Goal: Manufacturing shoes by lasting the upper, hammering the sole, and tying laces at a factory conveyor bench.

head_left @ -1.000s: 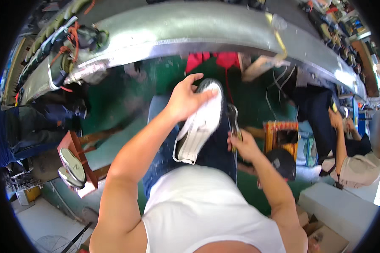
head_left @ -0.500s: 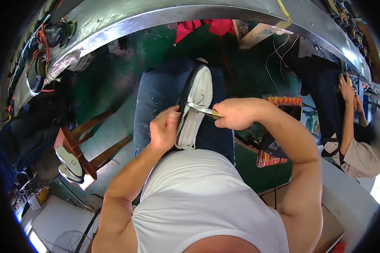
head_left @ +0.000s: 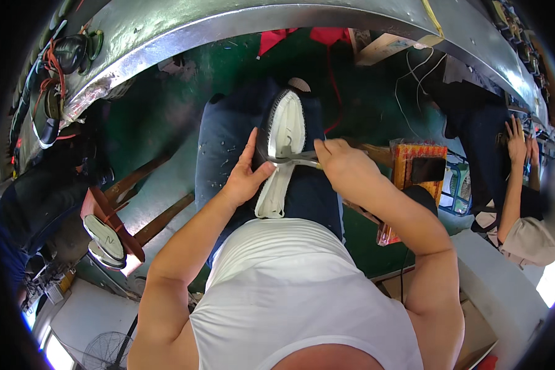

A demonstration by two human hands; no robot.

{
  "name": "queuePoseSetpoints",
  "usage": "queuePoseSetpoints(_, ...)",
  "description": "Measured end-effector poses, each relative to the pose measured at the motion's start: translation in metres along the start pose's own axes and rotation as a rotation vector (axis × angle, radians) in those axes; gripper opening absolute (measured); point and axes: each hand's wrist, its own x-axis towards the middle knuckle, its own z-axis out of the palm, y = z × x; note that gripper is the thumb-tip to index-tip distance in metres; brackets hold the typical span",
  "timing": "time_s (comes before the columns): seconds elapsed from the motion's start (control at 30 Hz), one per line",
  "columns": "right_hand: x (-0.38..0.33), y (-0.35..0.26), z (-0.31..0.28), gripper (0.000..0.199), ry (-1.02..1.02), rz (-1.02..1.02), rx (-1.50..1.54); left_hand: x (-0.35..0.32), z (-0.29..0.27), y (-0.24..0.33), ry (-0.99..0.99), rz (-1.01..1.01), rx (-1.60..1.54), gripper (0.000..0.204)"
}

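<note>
A shoe upper with a pale insole [head_left: 289, 114] lies sole up and toe away on the dark blue cloth [head_left: 219, 148] over my lap. Its dark edge curls in around the toe. My right hand [head_left: 349, 166] is closed on the handles of metal pliers [head_left: 288, 158]. The pliers' jaws reach across the shoe's middle to its left edge. My left hand [head_left: 243, 177] rests at that left side, fingers stretched out and thumb apart, with the thumb tip by the jaws. Whether the jaws grip the edge I cannot tell.
A metal bench edge [head_left: 259, 18] curves across the far side. At left, pale shoe parts [head_left: 106, 237] lie on a wooden stool [head_left: 92, 200]. A dark phone [head_left: 428, 169] lies on an orange-red package [head_left: 407, 161] at right. Beyond is another person's hand [head_left: 517, 142].
My left hand has gone from curled to spread fingers along the shoe. The pliers lie flatter across it, and my right hand has turned. My right forearm has dropped, uncovering the phone.
</note>
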Motion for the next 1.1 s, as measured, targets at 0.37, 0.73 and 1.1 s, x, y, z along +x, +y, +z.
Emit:
queuePoseSetpoints(0.37,0.019,-0.004,0.033,0.022,-0.225,0.405,1.297,-0.011,0.015,-0.002,0.175,0.234,0.606,0.078)
queuePoseSetpoints(0.73,-0.002,0.010,-0.020,0.035,-0.108,0.375,1.010,-0.008,0.035,0.045,0.039,-0.040,1.122,0.061)
queuePoseSetpoints(1.1,0.017,-0.015,0.006,0.043,0.061,0.185,0.115,-0.042,0.013,-0.008,-0.005,0.063,0.611,0.087)
